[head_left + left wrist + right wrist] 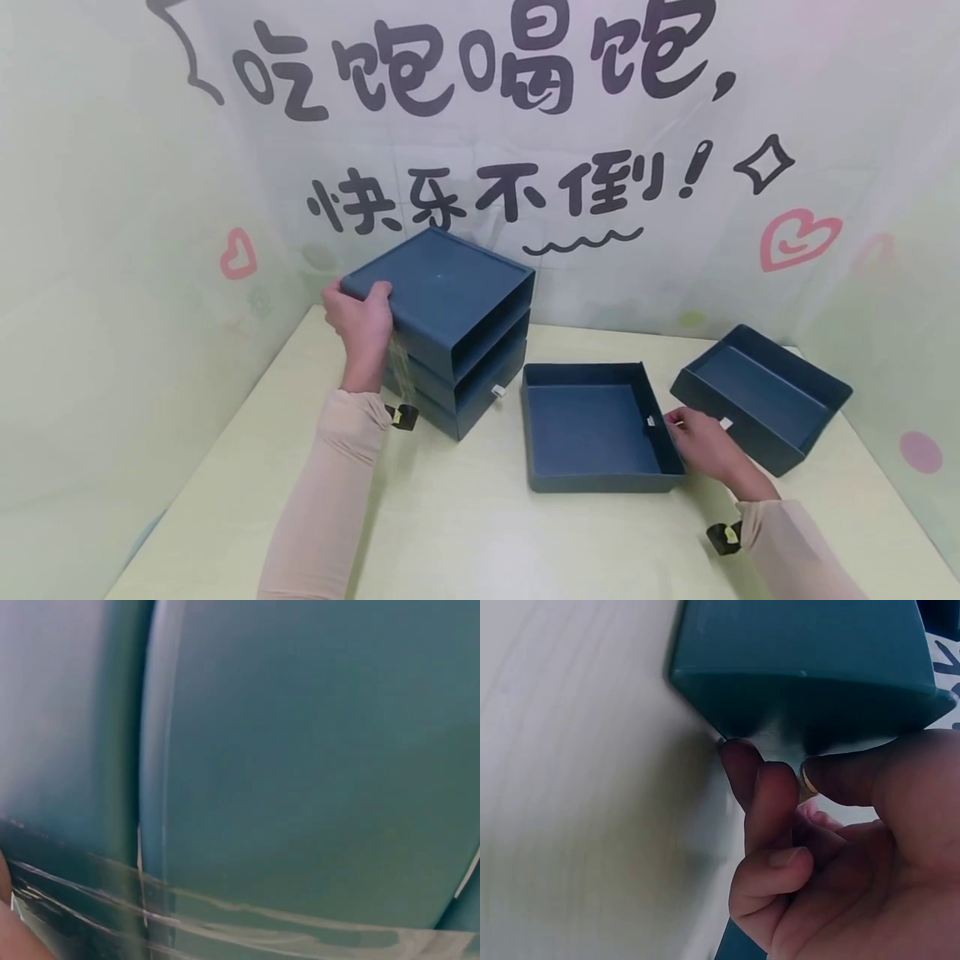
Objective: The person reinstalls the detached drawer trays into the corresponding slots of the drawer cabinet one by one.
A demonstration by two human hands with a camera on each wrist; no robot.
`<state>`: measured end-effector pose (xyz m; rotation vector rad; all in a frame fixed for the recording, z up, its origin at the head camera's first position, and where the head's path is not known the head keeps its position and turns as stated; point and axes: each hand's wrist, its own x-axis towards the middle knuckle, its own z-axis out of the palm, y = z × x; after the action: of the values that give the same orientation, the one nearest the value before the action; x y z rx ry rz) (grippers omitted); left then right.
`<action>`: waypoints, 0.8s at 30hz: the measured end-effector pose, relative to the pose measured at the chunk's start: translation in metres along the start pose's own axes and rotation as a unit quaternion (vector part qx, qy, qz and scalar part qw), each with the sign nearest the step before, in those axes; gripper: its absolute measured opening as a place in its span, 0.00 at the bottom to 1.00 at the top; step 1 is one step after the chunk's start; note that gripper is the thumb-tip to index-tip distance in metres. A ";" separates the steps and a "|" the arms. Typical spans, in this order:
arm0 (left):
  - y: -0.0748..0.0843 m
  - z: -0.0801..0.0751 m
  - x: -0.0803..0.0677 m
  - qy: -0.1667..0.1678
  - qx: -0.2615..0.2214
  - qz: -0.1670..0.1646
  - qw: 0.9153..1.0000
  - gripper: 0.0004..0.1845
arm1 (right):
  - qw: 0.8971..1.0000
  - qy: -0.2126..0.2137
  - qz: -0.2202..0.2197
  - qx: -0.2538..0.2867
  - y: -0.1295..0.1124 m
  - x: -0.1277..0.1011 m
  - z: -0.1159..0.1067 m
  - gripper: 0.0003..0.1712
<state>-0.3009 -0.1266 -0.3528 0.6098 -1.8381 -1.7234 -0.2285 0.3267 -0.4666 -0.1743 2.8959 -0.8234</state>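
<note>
A dark blue three-tier drawer unit stands at the left of the table; its upper two slots are open, and the bottom drawer is in place with a small white tab. My left hand grips the unit's upper left edge, thumb on top. Close up, the left wrist view shows the unit's side with clear tape across it. An emptied-out blue drawer lies flat on the table. At its right wall my right hand pinches with thumb and curled fingers, right at the pull.
Another blue drawer sits tilted in view at the far right, just behind my right hand. The pale table meets a printed cloth backdrop at the back and on both sides.
</note>
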 end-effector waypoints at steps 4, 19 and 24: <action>0.000 0.000 0.000 0.002 -0.004 -0.002 1.000 0.35 | 1.000 0.009 -0.018 -0.007 0.000 -0.001 0.002 0.16; -0.003 0.009 -0.002 0.014 0.026 0.099 0.995 0.31 | 0.998 -0.004 -0.056 0.030 0.013 -0.004 -0.001 0.15; -0.004 0.017 -0.010 0.050 0.074 0.135 0.987 0.30 | 0.998 0.029 -0.048 0.028 0.011 -0.005 0.006 0.14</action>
<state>-0.3046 -0.1071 -0.3582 0.4693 -1.8912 -1.3668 -0.2234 0.3337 -0.4776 -0.2910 2.9343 -0.9391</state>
